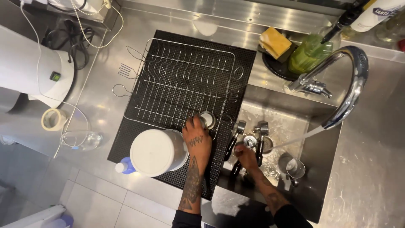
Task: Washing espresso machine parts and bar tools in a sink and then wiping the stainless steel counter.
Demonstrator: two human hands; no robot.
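My left hand (197,139) reaches over the black drying mat (139,139) and holds a small round metal filter basket (207,120) at the near right corner of the wire dish rack (181,80). My right hand (246,157) is down in the steel sink (320,169), gripping a black-handled metal portafilter (249,142) under the stream of water from the curved tap (350,88). Two more portafilters (261,135) with black handles lie in the sink beside it.
A white lidded container (154,152) and a blue-capped bottle (124,166) stand on the mat's near edge. A steel milk jug (294,167) sits in the sink. Yellow sponge (275,42), green soap bottle (310,52), white appliance (31,67), tape roll (52,119), glass (82,140) lie around.
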